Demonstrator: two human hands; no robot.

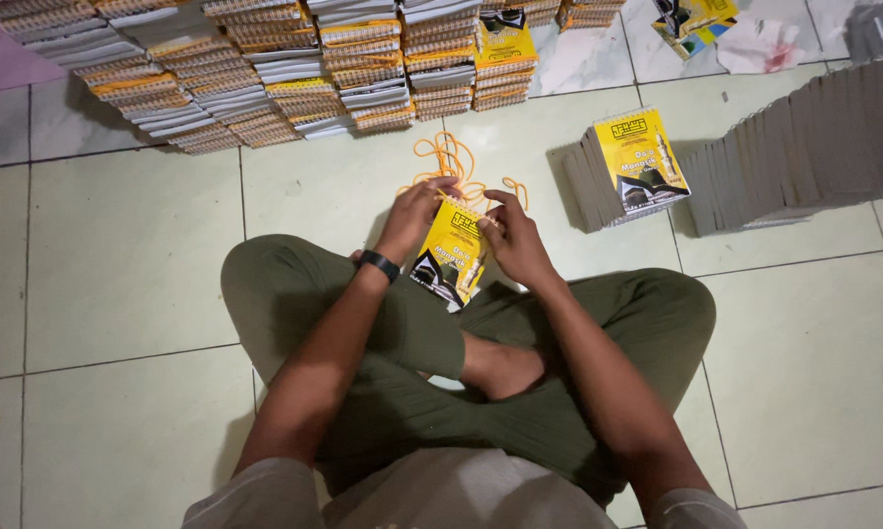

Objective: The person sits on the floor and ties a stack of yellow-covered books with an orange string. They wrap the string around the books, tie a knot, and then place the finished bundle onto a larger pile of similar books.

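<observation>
Fingers [439, 196] of both hands pinch closed on the yellow booklet [451, 250] and its orange cord [448, 157].

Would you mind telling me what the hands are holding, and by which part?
Both the left hand and the right hand hold a small yellow booklet at its top edge, by an orange cord.

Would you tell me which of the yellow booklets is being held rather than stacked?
The yellow booklet between the left hand and right hand, over the lap; the others sit in floor stacks.
</observation>
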